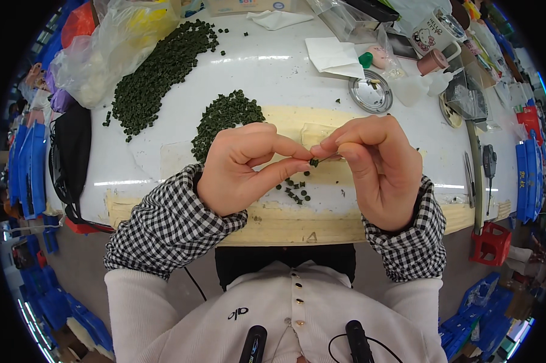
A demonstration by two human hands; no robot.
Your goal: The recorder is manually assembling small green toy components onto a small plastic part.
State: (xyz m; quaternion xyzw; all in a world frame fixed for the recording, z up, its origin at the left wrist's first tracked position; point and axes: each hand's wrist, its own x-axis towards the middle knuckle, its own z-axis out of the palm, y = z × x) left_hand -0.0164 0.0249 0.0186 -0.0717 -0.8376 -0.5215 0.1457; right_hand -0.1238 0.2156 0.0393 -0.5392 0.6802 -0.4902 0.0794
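Both my hands meet over the front middle of the white table [273, 72]. Between thumb and forefinger, my left hand [236, 169] pinches a small dark green part [314, 163]. The fingertips of my right hand [386, 169] are closed right beside it, on something thin that I cannot make out. Several loose green parts [296, 195] lie just below the hands. Behind my left hand is a heap of the same parts [224, 115], partly hidden by that hand. A larger heap [161, 72] spreads farther back on the left.
Pale yellow tape [285, 224] covers the table's front edge. A round metal dish [371, 94], white tissues [333, 57] and a white mug [435, 35] stand at the back right. Tweezers [469, 175] lie on the right. Clear plastic bags [106, 66] crowd the back left.
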